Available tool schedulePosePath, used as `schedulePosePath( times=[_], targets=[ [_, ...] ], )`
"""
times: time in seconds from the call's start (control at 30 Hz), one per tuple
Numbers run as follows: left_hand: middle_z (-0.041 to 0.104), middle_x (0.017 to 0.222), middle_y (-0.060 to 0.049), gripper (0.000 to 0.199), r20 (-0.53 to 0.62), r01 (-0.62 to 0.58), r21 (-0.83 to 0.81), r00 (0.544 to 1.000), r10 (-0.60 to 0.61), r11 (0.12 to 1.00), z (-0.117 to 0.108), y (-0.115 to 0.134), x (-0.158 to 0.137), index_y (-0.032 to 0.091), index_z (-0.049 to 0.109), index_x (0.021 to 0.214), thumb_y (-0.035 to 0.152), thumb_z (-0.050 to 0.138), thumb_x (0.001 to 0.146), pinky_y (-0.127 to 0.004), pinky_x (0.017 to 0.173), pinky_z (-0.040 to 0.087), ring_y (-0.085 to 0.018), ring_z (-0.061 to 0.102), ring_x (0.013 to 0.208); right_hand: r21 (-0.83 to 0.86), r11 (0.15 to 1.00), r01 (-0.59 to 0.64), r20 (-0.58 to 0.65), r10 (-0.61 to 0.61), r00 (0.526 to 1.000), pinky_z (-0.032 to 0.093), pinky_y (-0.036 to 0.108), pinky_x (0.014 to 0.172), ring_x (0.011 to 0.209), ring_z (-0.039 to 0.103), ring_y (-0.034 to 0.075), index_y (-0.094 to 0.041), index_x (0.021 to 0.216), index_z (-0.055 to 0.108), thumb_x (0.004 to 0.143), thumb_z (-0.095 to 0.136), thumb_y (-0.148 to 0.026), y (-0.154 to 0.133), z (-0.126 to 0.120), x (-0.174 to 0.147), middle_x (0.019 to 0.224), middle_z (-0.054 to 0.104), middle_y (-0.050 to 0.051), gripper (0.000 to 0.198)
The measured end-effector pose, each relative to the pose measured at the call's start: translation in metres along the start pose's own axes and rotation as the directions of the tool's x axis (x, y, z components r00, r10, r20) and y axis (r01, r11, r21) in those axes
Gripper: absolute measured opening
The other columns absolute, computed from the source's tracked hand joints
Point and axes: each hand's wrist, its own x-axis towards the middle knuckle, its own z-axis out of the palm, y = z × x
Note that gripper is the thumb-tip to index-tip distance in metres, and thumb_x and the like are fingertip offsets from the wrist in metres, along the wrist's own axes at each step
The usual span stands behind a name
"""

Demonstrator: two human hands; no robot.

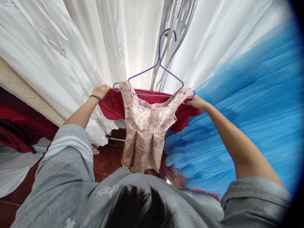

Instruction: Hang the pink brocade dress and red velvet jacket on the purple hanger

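Note:
A pale pink dress [150, 122] with a raised floral pattern hangs by its straps on a purple hanger [143, 72]. The hanger's hook is over a white metal stand [181, 22]. Behind the dress, a dark red cloth [111, 106] stretches sideways between both hands. My left hand [101, 91], with black bands at the wrist, is closed on the cloth's left edge. On the other side, my right hand [196, 103] pinches the red cloth beside the hanger's right end. What kind of garment the cloth is cannot be made out.
White gowns [71, 41] hang across the back and left. A large blue tulle skirt [237, 120] fills the right side. Dark red fabric [16, 126] and a beige beaded cloth [30, 95] hang at far left. The floor [103, 158] is reddish-brown tile.

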Motion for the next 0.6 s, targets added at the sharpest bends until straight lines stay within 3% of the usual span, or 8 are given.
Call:
schedulePosePath(
  times=[0.07,0.13,0.2,0.27,0.33,0.4,0.5,0.6],
  targets=[
    [0.07,0.104,-0.017,0.025,0.145,-0.069,0.0,0.987,0.068,0.998,0.024,0.003,-0.021,0.016,0.067,0.104,0.014,0.045,0.09,-0.038,0.084,0.044,-0.029,0.064,0.102,-0.061,0.997,-0.045,0.199,0.057,0.978,0.052,0.036,0.081,0.074,0.06,0.021,-0.018,0.075,0.073,0.063,0.073,-0.028,0.009,0.016,-0.011,0.073,0.072,0.002,0.016],
    [0.072,0.096,-0.015,0.022,0.172,-0.035,-0.054,0.984,0.043,0.998,0.028,0.002,-0.024,0.017,0.069,0.095,0.014,0.048,0.088,-0.039,0.085,0.044,-0.03,0.066,0.1,-0.081,0.994,-0.072,0.225,0.089,0.97,0.053,0.037,0.084,0.074,0.062,0.022,-0.019,0.073,0.072,0.06,0.075,-0.029,0.011,0.018,-0.012,0.072,0.071,0.002,0.017],
    [0.072,0.088,-0.013,0.018,0.102,0.116,-0.149,0.99,-0.101,0.982,0.011,0.002,-0.006,0.016,0.069,0.086,0.014,0.051,0.086,-0.041,0.089,0.043,-0.029,0.065,0.101,-0.01,0.999,-0.042,0.102,0.043,0.994,0.053,0.038,0.09,0.082,0.064,0.024,-0.02,0.072,0.071,0.055,0.078,-0.029,0.005,0.009,-0.002,0.073,0.071,0.002,0.02],
    [0.071,0.081,-0.009,0.014,0.026,0.249,-0.254,0.968,-0.251,0.934,-0.016,0.007,0.022,0.015,0.068,0.081,0.01,0.054,0.083,-0.041,0.094,0.041,-0.025,0.062,0.101,0.119,0.993,-0.018,-0.062,0.026,0.998,0.054,0.039,0.089,0.084,0.065,0.024,-0.02,0.074,0.07,0.054,0.08,-0.029,-0.005,-0.006,0.012,0.073,0.071,0.002,0.024],
    [0.068,0.072,-0.005,0.014,0.032,0.306,-0.339,0.949,-0.313,0.89,-0.041,0.017,0.047,0.012,0.067,0.078,0.005,0.055,0.08,-0.037,0.093,0.041,-0.02,0.059,0.094,0.255,0.966,-0.053,-0.192,0.104,0.976,0.056,0.04,0.081,0.077,0.064,0.023,-0.02,0.079,0.07,0.055,0.079,-0.028,-0.017,-0.018,0.02,0.069,0.069,0.002,0.026],
    [0.061,0.06,-0.003,0.012,0.093,0.34,-0.407,0.939,-0.331,0.848,-0.059,0.029,0.061,0.01,0.065,0.072,0.007,0.057,0.081,-0.033,0.086,0.044,-0.018,0.056,0.082,0.338,0.932,-0.132,-0.209,0.211,0.955,0.057,0.04,0.074,0.069,0.062,0.021,-0.018,0.08,0.071,0.057,0.077,-0.022,-0.029,-0.024,0.019,0.065,0.066,0.001,0.025],
    [0.059,0.059,-0.003,0.017,0.115,0.375,-0.519,0.921,-0.372,0.768,-0.077,0.038,0.061,0.006,0.064,0.075,0.015,0.056,0.087,-0.033,0.077,0.047,-0.016,0.052,0.068,0.375,0.906,-0.195,-0.178,0.276,0.944,0.056,0.039,0.073,0.065,0.061,0.02,-0.016,0.081,0.072,0.058,0.072,-0.01,-0.049,-0.031,0.002,0.064,0.065,0.001,0.024],
    [0.062,0.064,-0.004,0.015,0.078,0.339,-0.748,0.899,-0.431,0.571,-0.098,0.031,0.044,0.004,0.064,0.086,0.017,0.059,0.086,-0.038,0.076,0.052,-0.017,0.056,0.067,0.455,0.885,-0.098,-0.35,0.278,0.894,0.055,0.037,0.076,0.063,0.058,0.017,-0.014,0.085,0.072,0.059,0.063,-0.001,-0.072,-0.044,-0.018,0.064,0.064,0.001,0.031]
  ],
)
